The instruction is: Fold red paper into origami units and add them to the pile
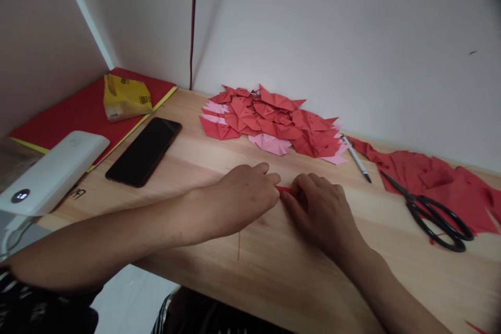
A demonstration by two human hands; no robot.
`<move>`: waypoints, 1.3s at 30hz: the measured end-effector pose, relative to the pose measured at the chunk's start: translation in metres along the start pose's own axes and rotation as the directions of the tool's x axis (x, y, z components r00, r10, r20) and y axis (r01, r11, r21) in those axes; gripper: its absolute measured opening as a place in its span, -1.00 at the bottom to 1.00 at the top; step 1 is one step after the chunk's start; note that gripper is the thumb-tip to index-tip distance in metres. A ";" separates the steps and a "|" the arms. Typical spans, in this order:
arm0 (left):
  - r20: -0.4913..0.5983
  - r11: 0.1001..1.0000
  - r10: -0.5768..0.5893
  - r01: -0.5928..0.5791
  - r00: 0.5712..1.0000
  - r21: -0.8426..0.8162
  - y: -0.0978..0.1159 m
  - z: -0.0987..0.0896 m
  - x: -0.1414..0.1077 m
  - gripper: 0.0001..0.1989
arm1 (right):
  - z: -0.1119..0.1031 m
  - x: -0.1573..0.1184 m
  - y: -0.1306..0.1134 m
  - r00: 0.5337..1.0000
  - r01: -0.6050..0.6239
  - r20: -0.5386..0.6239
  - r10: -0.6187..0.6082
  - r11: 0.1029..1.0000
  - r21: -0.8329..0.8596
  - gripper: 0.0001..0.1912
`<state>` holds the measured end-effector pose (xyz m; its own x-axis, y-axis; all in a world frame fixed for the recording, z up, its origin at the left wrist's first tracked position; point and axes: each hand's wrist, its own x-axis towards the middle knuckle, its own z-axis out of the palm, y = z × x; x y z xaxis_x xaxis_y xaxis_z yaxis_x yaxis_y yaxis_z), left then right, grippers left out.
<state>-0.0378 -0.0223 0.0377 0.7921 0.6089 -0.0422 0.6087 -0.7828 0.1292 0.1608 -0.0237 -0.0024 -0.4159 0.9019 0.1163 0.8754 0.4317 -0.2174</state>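
A small piece of red paper (284, 189) shows between my two hands, low over the wooden table; most of it is covered by fingers. My left hand (252, 195) is closed, its fingertips at the paper's left end. From the right, my right hand (321, 209) pinches the other end between thumb and curled fingers. Just beyond them lies a heap of folded red and pink paper pieces (270, 120), overlapping one another against the wall.
Right of the heap are a white pen (356, 159), black-handled scissors (432, 214) and crumpled red paper (442, 180). At left lie a black phone (144, 151), a white power bank (58, 167) with a cable, and a yellow packet (127, 96) on a red sheet (74, 102).
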 end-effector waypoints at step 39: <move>0.012 1.000 -0.011 0.011 1.000 0.007 0.003 -0.001 -0.001 -0.84 | -0.002 0.000 -0.001 1.000 0.008 0.013 -0.008 0.999 -0.032 -0.96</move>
<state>-0.0364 -0.0253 0.0389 0.7858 0.6160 -0.0552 0.6176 -0.7770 0.1217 0.1608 -0.0237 0.0000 -0.4260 0.8985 0.1055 0.8793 0.4387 -0.1856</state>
